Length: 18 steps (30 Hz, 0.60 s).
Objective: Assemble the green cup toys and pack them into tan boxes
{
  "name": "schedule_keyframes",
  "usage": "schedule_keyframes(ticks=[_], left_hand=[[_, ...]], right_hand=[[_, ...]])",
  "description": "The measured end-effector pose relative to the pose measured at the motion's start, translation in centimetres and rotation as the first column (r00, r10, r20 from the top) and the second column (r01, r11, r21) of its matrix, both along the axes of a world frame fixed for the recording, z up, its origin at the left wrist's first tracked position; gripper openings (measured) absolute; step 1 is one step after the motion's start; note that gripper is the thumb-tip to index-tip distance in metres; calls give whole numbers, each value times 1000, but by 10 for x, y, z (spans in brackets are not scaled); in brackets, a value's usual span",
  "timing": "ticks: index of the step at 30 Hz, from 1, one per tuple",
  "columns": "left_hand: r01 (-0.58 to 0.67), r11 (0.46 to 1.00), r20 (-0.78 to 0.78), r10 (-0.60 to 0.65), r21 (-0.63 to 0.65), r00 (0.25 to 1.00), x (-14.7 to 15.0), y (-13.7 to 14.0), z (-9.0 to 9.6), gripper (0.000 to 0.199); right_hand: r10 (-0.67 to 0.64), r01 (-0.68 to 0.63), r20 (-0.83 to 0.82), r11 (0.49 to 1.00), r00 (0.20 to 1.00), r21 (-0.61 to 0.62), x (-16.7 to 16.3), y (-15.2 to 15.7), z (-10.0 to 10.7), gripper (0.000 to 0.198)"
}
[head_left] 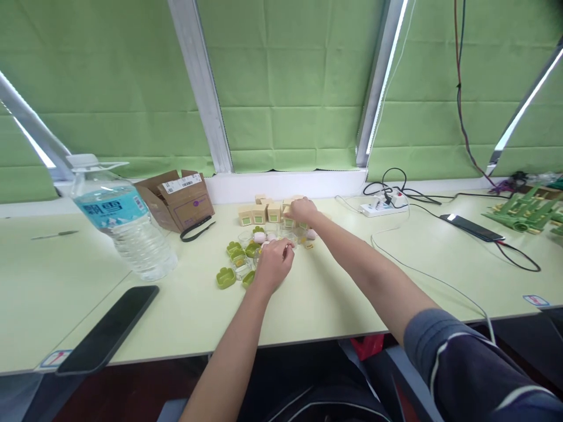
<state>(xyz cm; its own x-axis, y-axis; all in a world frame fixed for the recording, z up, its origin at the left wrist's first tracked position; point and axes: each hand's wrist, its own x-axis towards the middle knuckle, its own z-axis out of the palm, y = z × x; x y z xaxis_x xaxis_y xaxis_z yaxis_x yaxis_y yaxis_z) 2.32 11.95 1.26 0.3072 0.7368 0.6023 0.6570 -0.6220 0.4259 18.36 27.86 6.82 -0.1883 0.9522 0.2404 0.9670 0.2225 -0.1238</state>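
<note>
Reached far forward with the right hand [303,210], fingers bent down at the small cream boxes with green front squares [259,216] near the desk's back, and held the left hand [275,261] nearer, fingers curled over the small clear cups [242,269]; could not tell whether clamped on anything with either. Had open surface from both to the near edge of the pale yellow-green desk [334,310], and rightward toward the white power strip [382,208]. Counted at least five boxes, at least five green flower-shaped dishes [226,278], one large clear plastic water bottle [132,237] and one brown cardboard carton [187,205].
</note>
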Motion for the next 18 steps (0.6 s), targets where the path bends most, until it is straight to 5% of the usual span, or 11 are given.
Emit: schedule_keyframes(ticks=[5,10,13,18], left_hand=[[24,1000,-35,-23,9,999,2,-2,-1,19],[44,998,-27,-43,50,999,2,-4,1,18],[57,997,-22,-55,56,998,3,-3,1,18],[66,996,-39,-64,52,997,4,-1,1,19]], right_hand=[[169,-158,-79,979,982,131,6,-36,1,40],[359,-217,-487,921,796,323,17,-99,-24,21],[347,-238,-571,936,744,260,31,-126,-41,20],[220,-210,-529,974,820,80,53,-132,-51,23]])
